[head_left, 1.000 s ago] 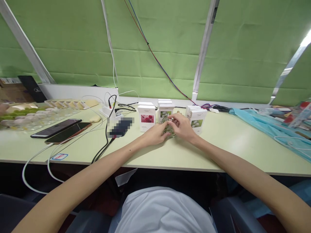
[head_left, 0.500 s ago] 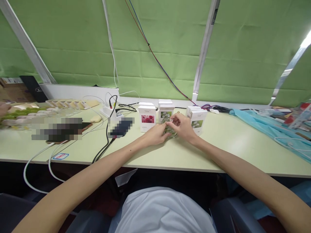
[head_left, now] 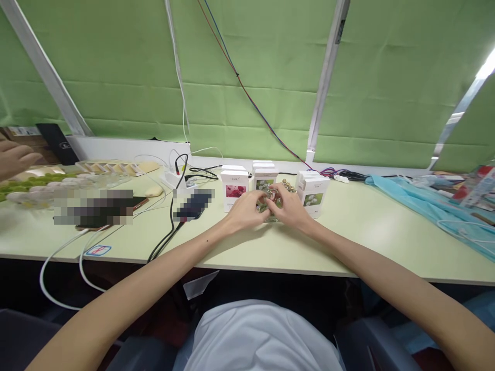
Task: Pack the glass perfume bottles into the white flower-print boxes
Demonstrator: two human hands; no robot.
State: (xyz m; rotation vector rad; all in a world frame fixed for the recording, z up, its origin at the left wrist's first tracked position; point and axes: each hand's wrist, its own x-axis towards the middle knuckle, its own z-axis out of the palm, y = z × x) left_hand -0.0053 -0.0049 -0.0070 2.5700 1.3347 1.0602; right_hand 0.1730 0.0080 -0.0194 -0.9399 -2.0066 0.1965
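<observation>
Both hands meet around a small clear glass bottle (head_left: 271,217) on the pale table. My left hand (head_left: 248,210) curls round its left side. From the right, my right hand (head_left: 288,207) closes its fingers at the bottle's top. Just behind stand white boxes: one with a red flower picture (head_left: 235,191) at the left, one with white flowers (head_left: 265,178) in the middle, another flower box (head_left: 312,198) at the right. Small gold pieces (head_left: 286,185) show behind my right hand.
Phones (head_left: 195,203) and a power strip (head_left: 178,181) with cables lie to the left. Beyond them are a tray of round items (head_left: 46,189) and another person's hand (head_left: 17,157). Blue sheeting (head_left: 421,206) covers the right side.
My left fingers have lifted and curled more round the bottle. My right hand has shifted slightly, baring more gold pieces. The other person's hand has come further into view at the left.
</observation>
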